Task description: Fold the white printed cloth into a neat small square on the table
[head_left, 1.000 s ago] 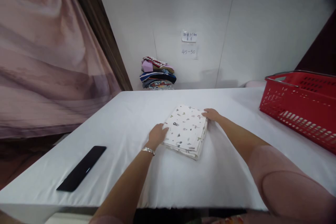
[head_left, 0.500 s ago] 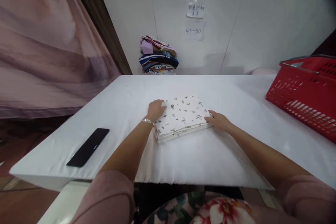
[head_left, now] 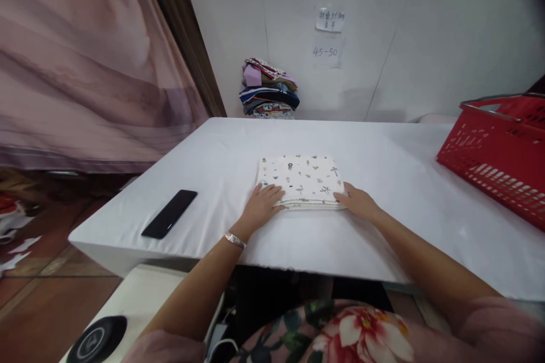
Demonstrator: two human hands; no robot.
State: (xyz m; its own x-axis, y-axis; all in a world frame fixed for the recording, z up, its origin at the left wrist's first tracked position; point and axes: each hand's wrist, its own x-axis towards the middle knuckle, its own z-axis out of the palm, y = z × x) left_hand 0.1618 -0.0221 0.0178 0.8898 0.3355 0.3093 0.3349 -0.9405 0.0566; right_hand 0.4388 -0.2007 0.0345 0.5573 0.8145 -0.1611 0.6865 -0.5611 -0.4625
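Note:
A folded white cloth [head_left: 304,178] with small printed figures lies flat on the white-covered table [head_left: 221,153], its layered edge towards me. My left hand [head_left: 261,205] rests on its near left corner, fingers spread over the top. At the near right corner my right hand [head_left: 357,199] touches the cloth's side, its fingertips on the edge and the thumb apart from them. Neither hand is closed round the cloth.
A black phone [head_left: 169,214] lies on the table's left. The red basket [head_left: 498,153] stands at the right. Behind the table's far edge is a stack of folded fabrics [head_left: 270,91], with paper notes [head_left: 327,51] on the wall. A round black object [head_left: 97,340] sits lower left.
My left hand has moved from the cloth's left side to its near left corner. The cloth has turned and now lies squarer to the table. The view has shifted slightly left.

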